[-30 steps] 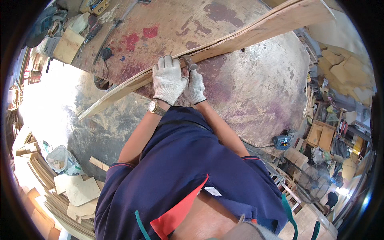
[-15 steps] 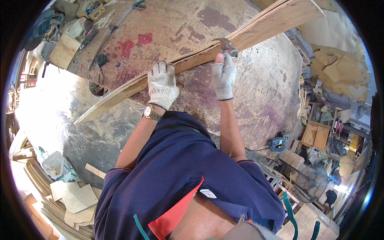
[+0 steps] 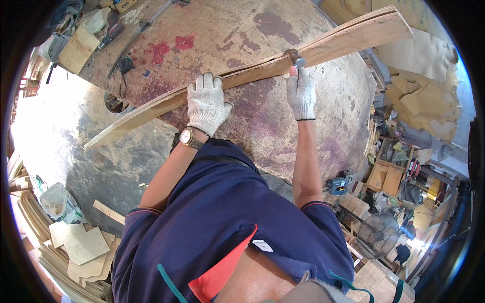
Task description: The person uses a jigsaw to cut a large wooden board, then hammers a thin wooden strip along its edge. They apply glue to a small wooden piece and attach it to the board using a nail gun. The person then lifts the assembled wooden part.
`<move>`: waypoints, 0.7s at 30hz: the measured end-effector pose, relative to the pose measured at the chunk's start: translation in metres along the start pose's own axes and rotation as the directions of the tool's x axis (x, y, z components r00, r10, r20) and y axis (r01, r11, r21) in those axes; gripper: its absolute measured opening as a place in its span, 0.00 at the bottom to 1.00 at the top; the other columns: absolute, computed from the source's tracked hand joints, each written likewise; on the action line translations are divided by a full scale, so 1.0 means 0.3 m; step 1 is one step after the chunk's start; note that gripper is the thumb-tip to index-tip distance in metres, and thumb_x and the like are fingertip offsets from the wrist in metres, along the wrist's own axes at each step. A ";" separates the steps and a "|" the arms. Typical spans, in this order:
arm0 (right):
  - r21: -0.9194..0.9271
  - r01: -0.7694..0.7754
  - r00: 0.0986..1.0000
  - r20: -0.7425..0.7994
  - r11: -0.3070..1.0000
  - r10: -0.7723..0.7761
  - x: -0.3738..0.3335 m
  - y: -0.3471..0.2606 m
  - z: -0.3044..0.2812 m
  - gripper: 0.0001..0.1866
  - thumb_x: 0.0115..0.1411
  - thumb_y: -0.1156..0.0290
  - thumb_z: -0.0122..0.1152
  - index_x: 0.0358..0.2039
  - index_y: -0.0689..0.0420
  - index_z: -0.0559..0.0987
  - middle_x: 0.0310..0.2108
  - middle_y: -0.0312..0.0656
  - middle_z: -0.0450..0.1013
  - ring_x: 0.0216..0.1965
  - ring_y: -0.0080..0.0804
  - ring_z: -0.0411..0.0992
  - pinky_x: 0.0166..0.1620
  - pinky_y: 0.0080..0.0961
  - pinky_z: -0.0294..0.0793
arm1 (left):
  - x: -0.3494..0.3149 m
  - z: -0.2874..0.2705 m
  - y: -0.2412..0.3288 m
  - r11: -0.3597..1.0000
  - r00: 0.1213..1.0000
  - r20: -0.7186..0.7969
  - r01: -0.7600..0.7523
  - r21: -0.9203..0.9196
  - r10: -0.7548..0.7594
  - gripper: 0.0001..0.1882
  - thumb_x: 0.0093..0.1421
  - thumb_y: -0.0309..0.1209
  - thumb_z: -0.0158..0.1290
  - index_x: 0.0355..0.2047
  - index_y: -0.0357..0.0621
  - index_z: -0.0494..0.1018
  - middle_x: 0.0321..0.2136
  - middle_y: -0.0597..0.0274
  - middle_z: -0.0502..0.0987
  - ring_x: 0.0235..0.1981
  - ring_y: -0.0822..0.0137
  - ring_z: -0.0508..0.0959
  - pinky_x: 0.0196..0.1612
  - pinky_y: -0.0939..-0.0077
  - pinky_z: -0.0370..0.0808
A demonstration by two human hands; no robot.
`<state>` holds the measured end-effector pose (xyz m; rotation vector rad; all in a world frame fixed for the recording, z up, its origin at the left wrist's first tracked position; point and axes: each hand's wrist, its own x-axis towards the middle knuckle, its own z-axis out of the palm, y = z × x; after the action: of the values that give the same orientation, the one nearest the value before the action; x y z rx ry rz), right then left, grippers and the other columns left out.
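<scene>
A long board of layered wood (image 3: 353,43) runs slantwise across the worktable, from lower left to upper right, standing on edge. Its upper edge shows a split between the layers. My gloved left hand (image 3: 206,101) grips the board left of its middle, fingers over the top edge and thumb on the near side. In my gloved right hand (image 3: 301,93) is a claw hammer (image 3: 293,55), its head at the board's upper edge right of the middle. The handle is mostly hidden by the hand.
The scuffed, paint-stained worktable (image 3: 202,43) lies beneath the board. A cordless drill (image 3: 110,31), a tape measure (image 3: 125,64) and a long clamp (image 3: 139,38) lie far left. A jigsaw (image 3: 336,185) is near right, by a fan (image 3: 376,234). Wood offcuts (image 3: 87,245) are stacked lower left.
My right hand has moved right and slightly down with the hammer, its head now against the board's edge. The left hand keeps its grip. The whole view has shifted a little.
</scene>
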<state>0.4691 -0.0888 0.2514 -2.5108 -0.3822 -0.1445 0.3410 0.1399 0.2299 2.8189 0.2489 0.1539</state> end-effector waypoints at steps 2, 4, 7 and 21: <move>-0.095 0.019 1.000 0.002 0.995 -0.019 0.008 -0.004 -0.004 0.22 0.73 0.50 0.46 0.41 0.56 0.77 0.21 0.56 0.74 0.26 0.58 0.76 0.29 0.51 0.71 | 0.001 -0.001 0.000 1.000 1.000 0.011 -0.001 0.012 0.001 0.25 0.47 0.36 0.61 0.46 0.40 0.74 0.48 0.50 0.71 0.54 0.51 0.71 0.56 0.54 0.70; -0.197 0.040 0.999 0.032 0.980 -0.034 0.016 -0.010 -0.016 0.22 0.73 0.50 0.46 0.42 0.56 0.77 0.22 0.57 0.75 0.28 0.59 0.77 0.30 0.53 0.73 | 0.002 -0.002 0.001 0.999 1.000 0.004 0.002 0.048 -0.002 0.26 0.47 0.39 0.64 0.46 0.42 0.75 0.48 0.53 0.72 0.54 0.54 0.71 0.56 0.57 0.69; -0.280 -0.001 0.993 0.112 0.960 0.034 0.023 -0.011 -0.031 0.22 0.73 0.50 0.46 0.46 0.56 0.78 0.29 0.59 0.77 0.34 0.62 0.78 0.35 0.53 0.75 | 0.004 -0.004 0.001 0.998 1.000 0.018 0.007 0.060 -0.008 0.26 0.47 0.40 0.65 0.46 0.43 0.76 0.48 0.55 0.72 0.54 0.56 0.71 0.55 0.58 0.68; -0.042 -0.015 0.988 0.151 0.999 0.021 0.073 0.043 0.050 0.21 0.73 0.54 0.48 0.39 0.61 0.77 0.27 0.61 0.75 0.34 0.64 0.76 0.37 0.52 0.72 | 0.038 0.021 -0.039 0.999 0.994 -0.104 -0.018 0.040 0.022 0.24 0.46 0.37 0.63 0.44 0.42 0.75 0.44 0.53 0.72 0.51 0.54 0.72 0.53 0.56 0.71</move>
<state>0.4941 -0.0850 0.2363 -2.5729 -0.4216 0.0468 0.3512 0.1512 0.2212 2.8569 0.2504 0.3047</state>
